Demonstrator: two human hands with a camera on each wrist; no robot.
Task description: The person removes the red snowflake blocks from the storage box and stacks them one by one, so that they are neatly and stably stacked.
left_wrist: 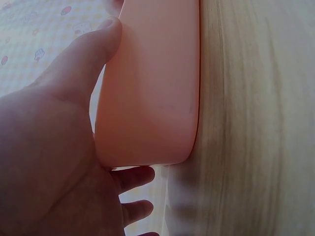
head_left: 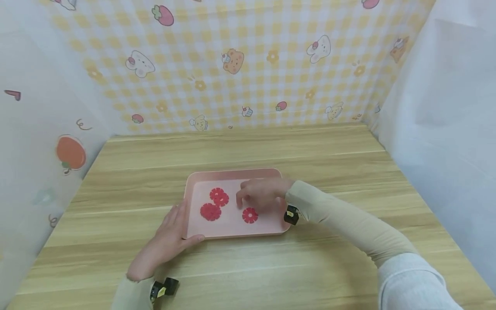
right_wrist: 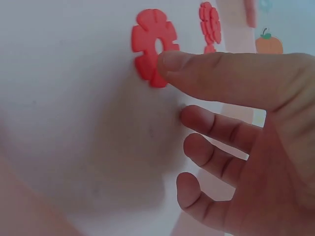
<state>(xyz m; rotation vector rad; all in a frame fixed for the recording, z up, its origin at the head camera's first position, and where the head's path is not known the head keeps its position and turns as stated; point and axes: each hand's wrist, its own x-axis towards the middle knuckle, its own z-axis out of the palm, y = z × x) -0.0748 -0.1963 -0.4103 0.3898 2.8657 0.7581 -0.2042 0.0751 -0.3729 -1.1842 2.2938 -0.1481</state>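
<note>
Head view takes in a wooden bench (head_left: 310, 275) carrying a pink tray (head_left: 236, 236) well in from its back edge. The left hand (head_left: 168, 234) lies relaxed against the tray's left edge and front-left corner. The right hand (head_left: 261, 193), fingers loosely bent, seems to grasp nothing, though thumb contact is hard to judge. Work looks unfinished: overlapping red discs (head_left: 211, 212) sit toward the left edge; one single disc (head_left: 246, 216) lies apart, near the front edge.
</note>
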